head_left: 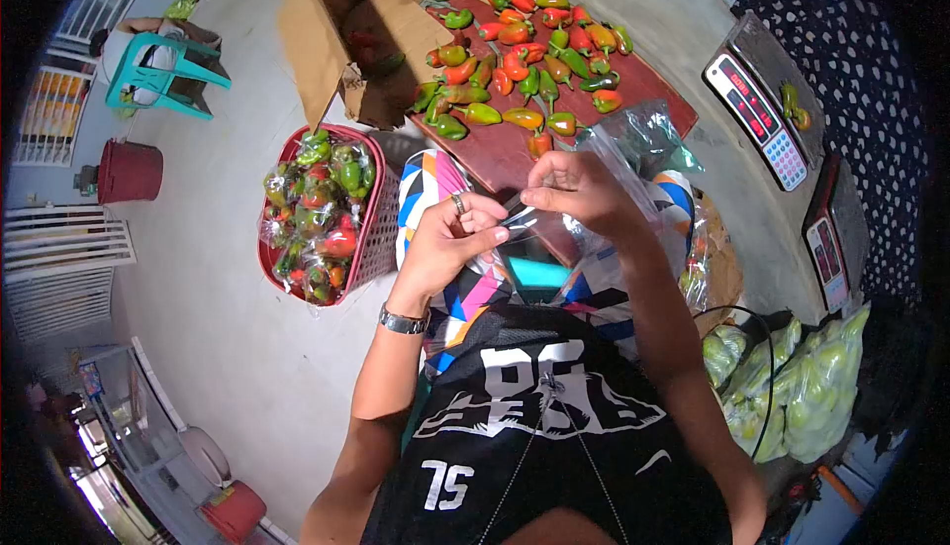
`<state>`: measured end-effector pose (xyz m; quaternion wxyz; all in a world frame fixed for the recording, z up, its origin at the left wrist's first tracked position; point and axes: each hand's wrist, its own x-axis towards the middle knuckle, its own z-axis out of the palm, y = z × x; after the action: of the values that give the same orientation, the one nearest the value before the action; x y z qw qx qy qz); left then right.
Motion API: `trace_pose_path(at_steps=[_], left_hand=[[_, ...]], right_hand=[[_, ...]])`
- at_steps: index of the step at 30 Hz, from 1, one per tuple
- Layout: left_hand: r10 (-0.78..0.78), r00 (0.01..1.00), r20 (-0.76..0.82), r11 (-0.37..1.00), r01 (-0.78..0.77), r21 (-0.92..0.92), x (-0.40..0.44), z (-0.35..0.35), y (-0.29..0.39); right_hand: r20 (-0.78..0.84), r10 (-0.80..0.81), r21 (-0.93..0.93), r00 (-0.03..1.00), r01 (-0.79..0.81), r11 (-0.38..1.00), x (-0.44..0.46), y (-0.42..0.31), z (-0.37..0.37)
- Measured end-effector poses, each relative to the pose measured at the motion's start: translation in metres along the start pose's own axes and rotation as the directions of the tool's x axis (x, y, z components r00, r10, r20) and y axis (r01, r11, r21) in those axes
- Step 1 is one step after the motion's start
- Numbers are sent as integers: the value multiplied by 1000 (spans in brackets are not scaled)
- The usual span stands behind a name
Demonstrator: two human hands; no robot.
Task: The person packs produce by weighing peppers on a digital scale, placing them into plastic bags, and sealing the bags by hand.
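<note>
Over my lap, my left hand (459, 238) pinches the edge of a clear plastic bag (537, 232) between thumb and fingers. My right hand (584, 194) is closed on the same thin plastic, close to the left fingertips. Just beyond the hands, many red, green and orange peppers (515, 62) lie loose on a dark red board (485, 154). More clear plastic (648, 134) rests on the board's near right corner, behind my right hand. To the left, a pink basket (373, 210) is filled with peppers packed in clear bags (319, 210).
A cardboard box (315, 45) stands at the board's left. On the right are a digital scale (757, 119) with peppers on it, a second scale (826, 248) and large bags of green produce (802, 382). A person sits on a teal chair (178, 75) at upper left.
</note>
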<state>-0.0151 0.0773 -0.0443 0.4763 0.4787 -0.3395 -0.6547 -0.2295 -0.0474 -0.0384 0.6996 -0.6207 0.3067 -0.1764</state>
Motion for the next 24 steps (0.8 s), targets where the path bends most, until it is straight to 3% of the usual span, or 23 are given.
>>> trace_pose_path(at_steps=[4, 13, 16, 19, 22, 24], left_hand=[[-2, 1000, -28, 997, 4, 72, 1, -3, -5], [47, 989, -141, 976, -15, 216, 13, 17, -4], [56, 971, -233, 961, 11, 275, 15, 20, -4], [114, 952, -284, 969, -44, 243, 18, 25, -9], [133, 940, -313, 966, -52, 255, 19, 29, -11], [192, 937, -292, 961, -120, 248, 22, 30, -21]], right_hand=[[-134, -32, -119, 990, 16, 993, -7, 8, 3], [-196, -133, -257, 971, 80, 963, -15, -4, 2], [-510, -507, -506, 695, 234, 830, -11, 6, 19], [-561, -686, -722, 463, 132, 679, -18, 9, 25], [-711, -368, -411, 600, 70, 909, -38, 5, 52], [-650, -167, -145, 741, 94, 985, -33, 10, 61]])
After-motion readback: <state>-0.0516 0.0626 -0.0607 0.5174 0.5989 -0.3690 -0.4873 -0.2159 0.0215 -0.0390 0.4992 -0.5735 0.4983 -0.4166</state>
